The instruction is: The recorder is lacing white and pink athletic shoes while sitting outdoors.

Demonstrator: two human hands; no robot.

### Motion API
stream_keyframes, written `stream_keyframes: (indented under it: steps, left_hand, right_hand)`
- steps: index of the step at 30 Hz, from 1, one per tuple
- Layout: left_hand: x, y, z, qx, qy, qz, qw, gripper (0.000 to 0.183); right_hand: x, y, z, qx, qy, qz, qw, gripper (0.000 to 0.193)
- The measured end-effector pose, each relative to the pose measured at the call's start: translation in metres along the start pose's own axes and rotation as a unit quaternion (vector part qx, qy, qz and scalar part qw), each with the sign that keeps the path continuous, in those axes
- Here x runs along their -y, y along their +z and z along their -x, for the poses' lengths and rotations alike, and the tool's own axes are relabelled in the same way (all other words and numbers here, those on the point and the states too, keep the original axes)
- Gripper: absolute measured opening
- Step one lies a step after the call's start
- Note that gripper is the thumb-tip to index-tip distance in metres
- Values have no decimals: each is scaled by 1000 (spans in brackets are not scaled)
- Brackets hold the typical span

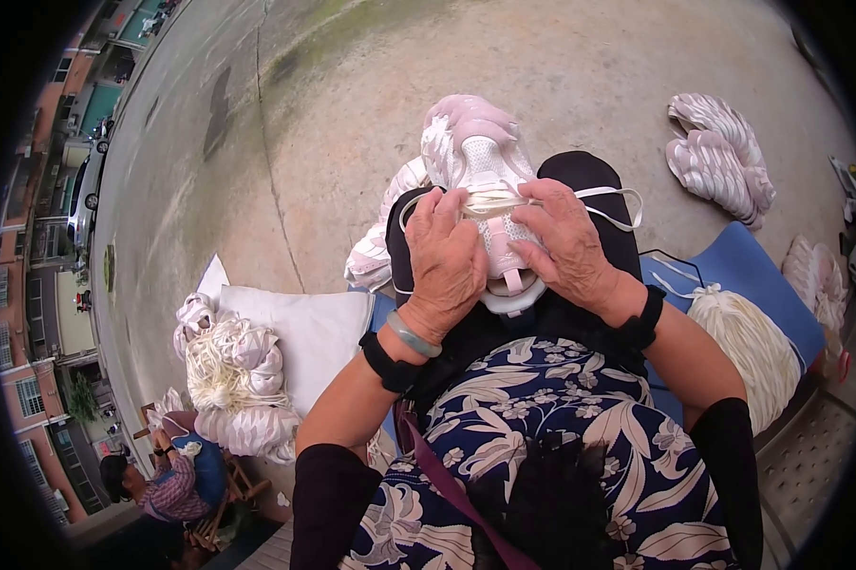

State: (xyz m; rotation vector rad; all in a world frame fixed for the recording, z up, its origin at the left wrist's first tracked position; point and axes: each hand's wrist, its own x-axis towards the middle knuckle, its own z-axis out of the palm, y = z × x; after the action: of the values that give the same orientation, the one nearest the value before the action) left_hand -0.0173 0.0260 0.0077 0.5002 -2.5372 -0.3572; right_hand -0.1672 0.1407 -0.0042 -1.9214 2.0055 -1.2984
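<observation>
A pink and white sneaker [486, 157] rests across my lap, its toe pointing away and its heel toward me. My left hand [444, 255] is closed at the left side of its lacing, fingertips curled by the collar. From the right, my right hand [567, 237] bends over the opposite eyelet edge, fingers pinching there. Between the hands, white shoelace [492, 198] crosses the top of the pink tongue [502, 249]. A loose loop of lace sticks out beyond my right hand. The fingertips partly hide what each one grips.
Pale sneakers [720, 157] lie on the concrete at far right, with more at left around a bundle of cream laces [221, 372]. A thick hank of white laces [746, 347] lies on a blue sheet [722, 264]. Another person [167, 484] sits at lower left.
</observation>
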Motion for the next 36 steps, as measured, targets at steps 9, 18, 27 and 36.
stream_keyframes:
  steps: [9,18,27,36]
  left_hand:
    - [-3,7,-1,25,-30,91,995,5]
    - [5,10,-6,68,-97,229,966,6]
    - [1,3,-4,45,-73,199,976,8]
    - [-7,12,-8,4,-64,82,995,7]
  right_hand:
    - [0,3,4,-8,11,-16,1000,31]
    - [1,5,-4,-22,20,-15,999,28]
    - [4,6,-6,-28,25,36,999,24]
    - [6,9,-13,-32,21,71,997,13]
